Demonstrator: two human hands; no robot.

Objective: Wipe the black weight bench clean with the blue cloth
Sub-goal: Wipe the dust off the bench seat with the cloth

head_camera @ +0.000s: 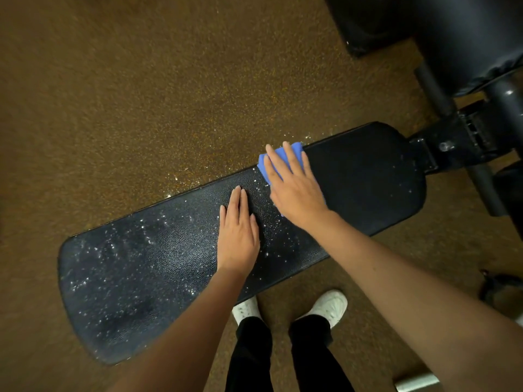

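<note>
The black weight bench runs from the lower left to the upper right. Bright droplets speckle its left and middle parts; the right end looks dark and plain. My right hand lies flat, fingers spread, pressing the blue cloth onto the bench at its far edge. Only the cloth's far end and a sliver near my wrist show from under the hand. My left hand rests flat on the bench just left of the cloth, fingers together, holding nothing.
Speckled brown floor surrounds the bench, with wet spots beside its far edge. The bench's black metal frame and another black pad stand at the upper right. My white shoes stand at the near side. A dark object lies at the right.
</note>
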